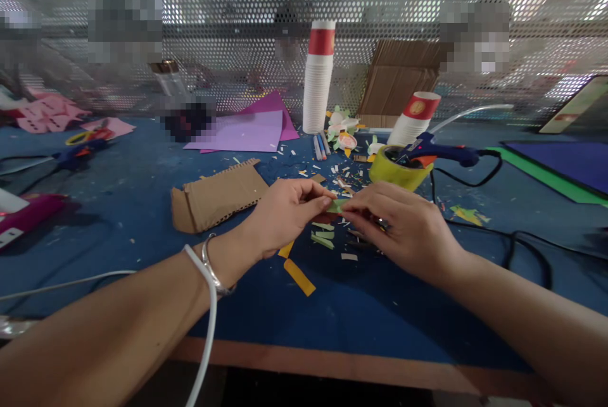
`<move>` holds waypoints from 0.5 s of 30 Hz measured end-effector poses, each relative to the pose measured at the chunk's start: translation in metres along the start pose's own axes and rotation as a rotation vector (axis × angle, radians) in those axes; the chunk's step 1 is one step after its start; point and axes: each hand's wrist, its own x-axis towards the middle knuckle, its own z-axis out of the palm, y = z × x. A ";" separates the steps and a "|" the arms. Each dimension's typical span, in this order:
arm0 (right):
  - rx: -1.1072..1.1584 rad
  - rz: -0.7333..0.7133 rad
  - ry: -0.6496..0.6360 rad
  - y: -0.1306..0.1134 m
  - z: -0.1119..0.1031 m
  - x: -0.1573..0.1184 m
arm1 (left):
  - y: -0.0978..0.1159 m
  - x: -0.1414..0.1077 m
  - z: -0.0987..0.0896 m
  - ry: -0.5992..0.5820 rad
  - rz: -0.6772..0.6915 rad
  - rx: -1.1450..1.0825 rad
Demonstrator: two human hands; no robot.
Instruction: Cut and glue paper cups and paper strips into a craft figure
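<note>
Between my two hands a small light green paper piece (337, 206) is pinched, one end in each. My left hand (291, 212) grips its left end between thumb and fingers. On the other end, the fingertips of my right hand (403, 226) are closed; part of the piece is hidden behind them. Just below lie several pale green paper strips (323, 237) on the blue table. Nearer to me is an orange paper strip (300, 277). A folded piece of corrugated cardboard (221, 193) lies left of my left hand.
A yellow tape roll (403, 169) holds a blue glue gun (446, 152), its black cable trailing right. Stacked paper cups (319, 87) stand at the back near purple paper sheets (242, 131). Paper scraps litter the middle. A white cord (209, 331) crosses my left wrist.
</note>
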 end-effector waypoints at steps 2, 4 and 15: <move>0.046 0.085 0.025 0.000 0.001 0.000 | 0.001 -0.001 0.001 -0.011 0.062 0.053; 0.085 0.185 0.055 0.001 0.002 0.000 | 0.002 -0.002 0.001 -0.027 0.106 0.076; 0.355 0.418 0.105 -0.001 0.005 0.003 | -0.001 -0.005 -0.003 -0.044 0.265 0.255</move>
